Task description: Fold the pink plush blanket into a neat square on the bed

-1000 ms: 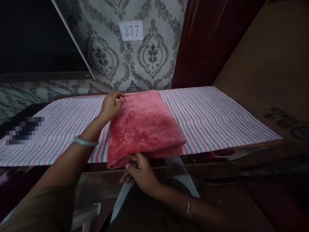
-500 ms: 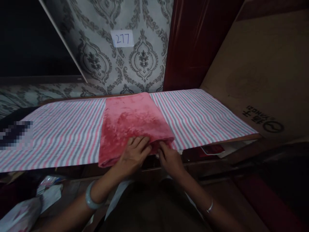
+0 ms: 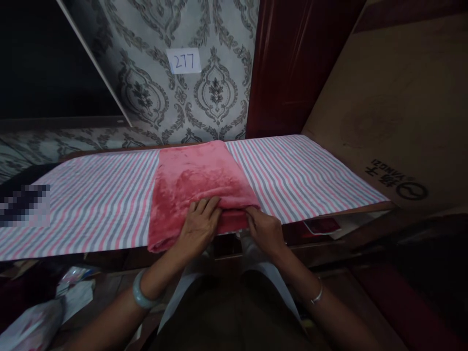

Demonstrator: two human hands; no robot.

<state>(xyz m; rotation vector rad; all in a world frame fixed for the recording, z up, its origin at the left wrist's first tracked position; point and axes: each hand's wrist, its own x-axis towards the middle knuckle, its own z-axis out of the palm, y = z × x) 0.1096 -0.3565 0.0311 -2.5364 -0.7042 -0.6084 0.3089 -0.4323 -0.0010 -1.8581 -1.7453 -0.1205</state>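
Note:
A folded pink plush blanket [image 3: 193, 175] lies across the striped cloth [image 3: 292, 170], its near side at the table edge. My left hand [image 3: 199, 225] rests on the blanket's front, its fingers bent together over a fold of the fabric. At the near right corner, my right hand [image 3: 266, 231] pinches the edge of the upper layer between thumb and fingers. A gap shows between the layers there, between the two hands. Each hand's fingertips are partly hidden in the fabric.
A large cardboard box [image 3: 387, 112] stands at the right end of the table. A dark screen [image 3: 54, 63] hangs at the left, and a paper marked 277 [image 3: 184, 61] is on the wall. Plastic bags [image 3: 32, 324] lie at lower left.
My right hand has shifted slightly right and up with the blanket's corner. My left hand has slid a little left and up, and the front fold between them looks more open.

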